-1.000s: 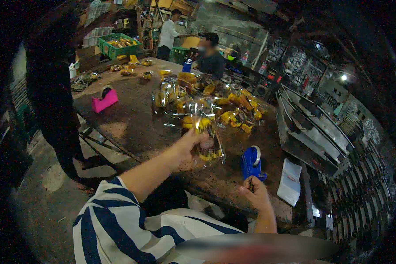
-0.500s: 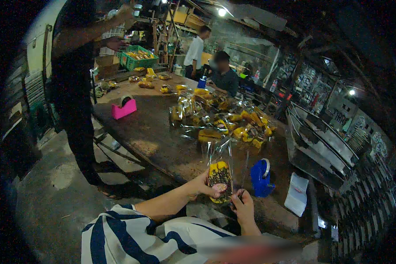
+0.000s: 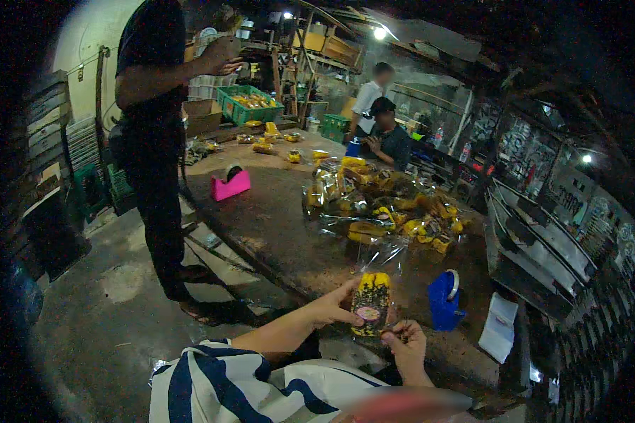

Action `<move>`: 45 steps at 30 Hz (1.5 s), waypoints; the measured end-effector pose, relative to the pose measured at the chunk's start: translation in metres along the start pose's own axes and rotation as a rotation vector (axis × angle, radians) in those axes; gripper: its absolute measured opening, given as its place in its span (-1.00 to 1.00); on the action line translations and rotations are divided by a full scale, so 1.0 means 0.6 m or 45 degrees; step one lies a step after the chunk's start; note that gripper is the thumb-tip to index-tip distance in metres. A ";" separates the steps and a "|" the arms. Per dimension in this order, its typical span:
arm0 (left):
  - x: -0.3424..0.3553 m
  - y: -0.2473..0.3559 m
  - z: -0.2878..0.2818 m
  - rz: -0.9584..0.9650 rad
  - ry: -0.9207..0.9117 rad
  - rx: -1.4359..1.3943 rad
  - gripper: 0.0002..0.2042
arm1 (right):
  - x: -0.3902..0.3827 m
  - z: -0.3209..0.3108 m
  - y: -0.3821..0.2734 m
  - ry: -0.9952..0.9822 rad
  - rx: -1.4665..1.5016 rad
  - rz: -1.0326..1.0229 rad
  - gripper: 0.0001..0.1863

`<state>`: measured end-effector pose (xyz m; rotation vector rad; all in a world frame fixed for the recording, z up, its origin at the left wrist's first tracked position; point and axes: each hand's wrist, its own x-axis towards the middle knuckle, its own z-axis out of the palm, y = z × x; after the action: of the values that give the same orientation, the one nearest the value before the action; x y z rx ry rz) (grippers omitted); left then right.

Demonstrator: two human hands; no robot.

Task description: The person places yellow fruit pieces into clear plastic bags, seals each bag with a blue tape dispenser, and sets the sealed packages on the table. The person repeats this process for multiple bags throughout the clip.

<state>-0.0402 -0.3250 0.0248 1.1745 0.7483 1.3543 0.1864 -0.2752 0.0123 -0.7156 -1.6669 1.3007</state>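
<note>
Far left, a standing person (image 3: 152,130) in dark clothes beside the counter (image 3: 282,225), forearms raised. Pink tape dispenser (image 3: 231,186) near the counter's left edge; behind it, a green crate (image 3: 245,113) filled with wrapped yellow pieces. Lower centre, left hand (image 3: 339,307): fingers curled round the left side of a wrapped yellow loaf (image 3: 372,299), dark-speckled, thumb reaching across its front beside a round pink label. Loaf held upright at the near side of the counter, loose clear film rising above it. Beyond it, a heap of wrapped loaves (image 3: 360,231), film glinting. Right hand (image 3: 409,345) at the loaf's lower right corner, thumb and forefinger drawn close together; cannot tell whether film is pinched between. Just beyond that hand, a blue tape dispenser (image 3: 444,303). Farther right, a flat white packet (image 3: 499,328) by the counter's edge, then grey metal trays (image 3: 533,247).
</note>
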 end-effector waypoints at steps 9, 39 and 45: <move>-0.021 0.005 -0.026 -0.029 -0.189 0.238 0.09 | 0.016 0.020 0.014 -0.057 0.129 0.065 -0.65; 0.140 0.089 0.061 0.016 -0.098 0.330 -0.43 | 0.140 -0.091 -0.149 0.173 -0.039 -0.117 -0.71; 0.133 0.053 0.109 0.007 -0.316 0.351 -0.41 | 0.089 -0.120 -0.188 0.346 -0.304 -0.201 -0.85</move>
<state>0.0211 -0.2660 0.0910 1.5315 0.7673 1.1063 0.2345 -0.2299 0.1405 -0.8422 -1.6323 0.8613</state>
